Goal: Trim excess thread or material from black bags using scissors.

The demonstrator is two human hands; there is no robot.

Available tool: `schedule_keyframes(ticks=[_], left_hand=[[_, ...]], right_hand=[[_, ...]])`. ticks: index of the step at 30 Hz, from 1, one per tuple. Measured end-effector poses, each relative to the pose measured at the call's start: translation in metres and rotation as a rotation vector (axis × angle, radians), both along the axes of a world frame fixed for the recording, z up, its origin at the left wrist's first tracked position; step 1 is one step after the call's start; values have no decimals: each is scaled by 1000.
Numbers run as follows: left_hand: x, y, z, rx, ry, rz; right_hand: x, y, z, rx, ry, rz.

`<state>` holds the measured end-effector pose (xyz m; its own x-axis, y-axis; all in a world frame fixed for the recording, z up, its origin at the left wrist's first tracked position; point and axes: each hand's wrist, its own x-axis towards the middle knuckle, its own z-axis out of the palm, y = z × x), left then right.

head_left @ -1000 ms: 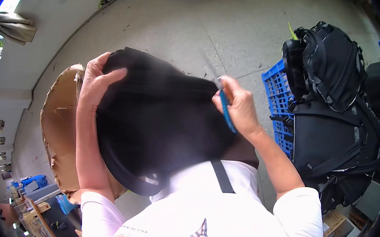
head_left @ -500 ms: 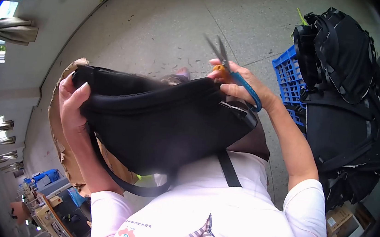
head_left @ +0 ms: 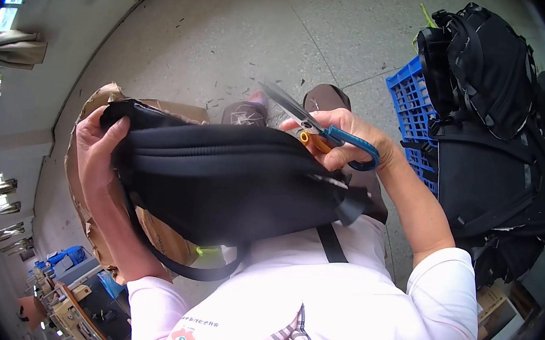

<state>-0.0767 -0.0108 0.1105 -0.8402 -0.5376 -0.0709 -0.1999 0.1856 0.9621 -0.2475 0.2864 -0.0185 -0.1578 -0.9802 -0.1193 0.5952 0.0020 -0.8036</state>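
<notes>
A black fabric bag (head_left: 230, 192) lies across my lap, its strap (head_left: 192, 271) looping down by my left forearm. My left hand (head_left: 97, 140) is closed on the bag's upper left corner, thumb on the near side. My right hand (head_left: 363, 130) is closed around scissors (head_left: 308, 126) with blue and orange handles. Their blades point up and left, past the bag's top edge, and look nearly together. Just below that hand, pale frayed fabric shows at the bag's right end, where a flap is blurred by motion.
A torn cardboard box (head_left: 77, 196) stands at my left. On the right, several black bags (head_left: 491, 173) are heaped by a blue plastic crate (head_left: 406, 94). Dark scraps are scattered over the grey floor (head_left: 253, 35). Sewing machines (head_left: 68, 308) stand at the lower left.
The scissors have swung left, and their spread blades have come closer together. My right hand has dropped slightly. The bag has tilted, showing more of its ribbed upper side.
</notes>
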Motion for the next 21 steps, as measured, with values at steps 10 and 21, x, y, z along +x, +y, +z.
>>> schedule_keyframes(ticks=[10,21], left_hand=[[7,-13,-38,-270,-25,271],[48,-22,-42,-65,298,300]], right_hand=[[36,38,86,62,1063,-214],[36,96,72,324,1014,-430]])
